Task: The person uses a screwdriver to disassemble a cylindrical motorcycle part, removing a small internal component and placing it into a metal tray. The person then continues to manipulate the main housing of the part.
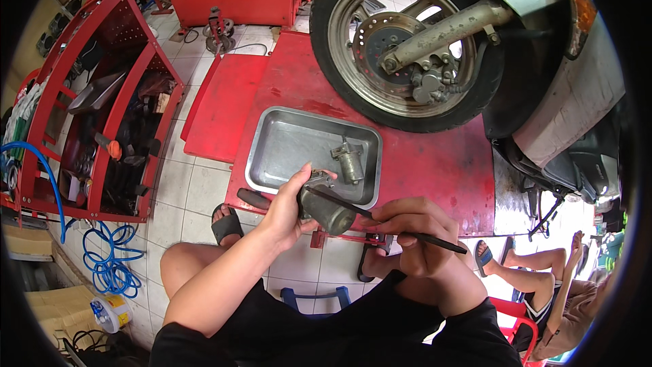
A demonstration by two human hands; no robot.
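My left hand (288, 214) is closed around a dull grey metal part with a rounded body (327, 212), which looks like a small motor or housing. It is held above my lap, at the near edge of a metal tray (255, 163). My right hand (421, 234) grips a slim black stick-like tool (438, 241). The tool's far end lies against the upper side of the metal part; what its tip looks like is hard to make out. In the tray lies a small cylindrical motor (350, 163) with a bracket at one end.
The tray rests on a red lift platform (435, 177) beneath a scooter's front wheel (401, 44). A dark handle (253, 198) lies by the tray's near left corner. At left stand a red tool rack (109, 183) and a coiled blue hose (112, 258). Another person (564, 299) sits at right.
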